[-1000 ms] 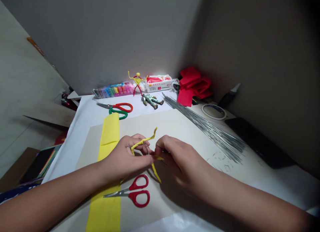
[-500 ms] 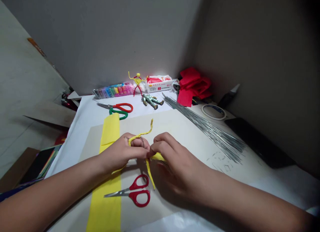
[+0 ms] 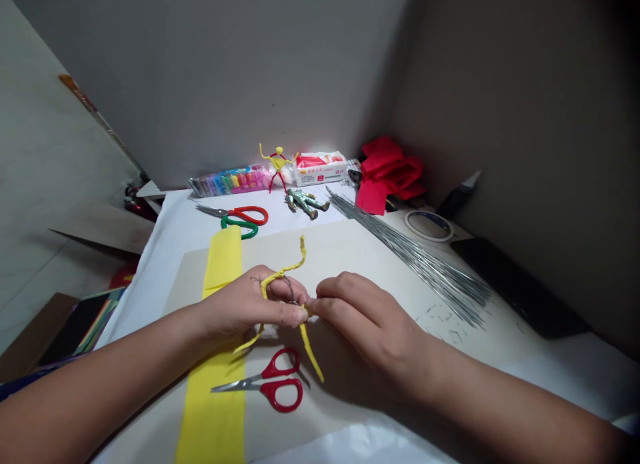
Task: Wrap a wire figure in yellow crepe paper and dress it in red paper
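Twisted yellow paper-wrapped wire (image 3: 283,276) held over the middle of a grey card sheet (image 3: 320,251); gripped by curled fingers of the left hand (image 3: 245,311), pinched at the join by fingertips of the right hand (image 3: 365,317), thin wire (image 3: 289,289) looped round it. Pinch best kept tight, wire drawn snug. Red-handled scissors (image 3: 280,384) lie just below
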Demonstrator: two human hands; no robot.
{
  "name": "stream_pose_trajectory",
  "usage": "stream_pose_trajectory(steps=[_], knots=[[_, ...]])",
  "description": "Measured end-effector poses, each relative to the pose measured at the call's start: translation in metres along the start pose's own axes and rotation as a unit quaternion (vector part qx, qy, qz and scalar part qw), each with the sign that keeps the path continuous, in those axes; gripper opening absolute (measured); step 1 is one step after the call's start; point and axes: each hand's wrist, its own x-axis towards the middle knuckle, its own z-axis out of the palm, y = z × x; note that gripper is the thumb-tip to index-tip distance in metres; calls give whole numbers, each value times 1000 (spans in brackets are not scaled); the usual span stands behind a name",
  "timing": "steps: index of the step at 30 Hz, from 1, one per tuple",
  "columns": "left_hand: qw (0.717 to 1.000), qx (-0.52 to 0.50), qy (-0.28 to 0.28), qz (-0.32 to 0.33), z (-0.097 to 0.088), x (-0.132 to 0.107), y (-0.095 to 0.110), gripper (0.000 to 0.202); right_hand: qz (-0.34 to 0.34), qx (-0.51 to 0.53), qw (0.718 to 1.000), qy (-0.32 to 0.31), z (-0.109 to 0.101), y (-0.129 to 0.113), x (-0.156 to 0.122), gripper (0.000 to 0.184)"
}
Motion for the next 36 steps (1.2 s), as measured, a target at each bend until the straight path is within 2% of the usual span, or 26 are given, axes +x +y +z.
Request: stream_pose_trajectory(steps=[6, 14, 20, 25, 36], knots=[[999, 51, 3, -2, 3, 1, 1, 17, 29, 52, 998, 14, 3, 2, 0, 17], [991, 124, 57, 14, 13, 1, 4, 12, 94, 113, 989, 17, 9, 4, 1, 14], [989, 118, 84, 39, 20, -1, 5, 8, 131, 133, 982, 5, 9, 3, 2, 13], [985, 125, 114, 33, 21, 0, 2, 7, 152, 139, 979, -12, 8, 2, 2, 14], [988, 100, 106, 57, 25, 2, 1, 10, 169, 140, 975, -33, 5, 3, 1, 13]])
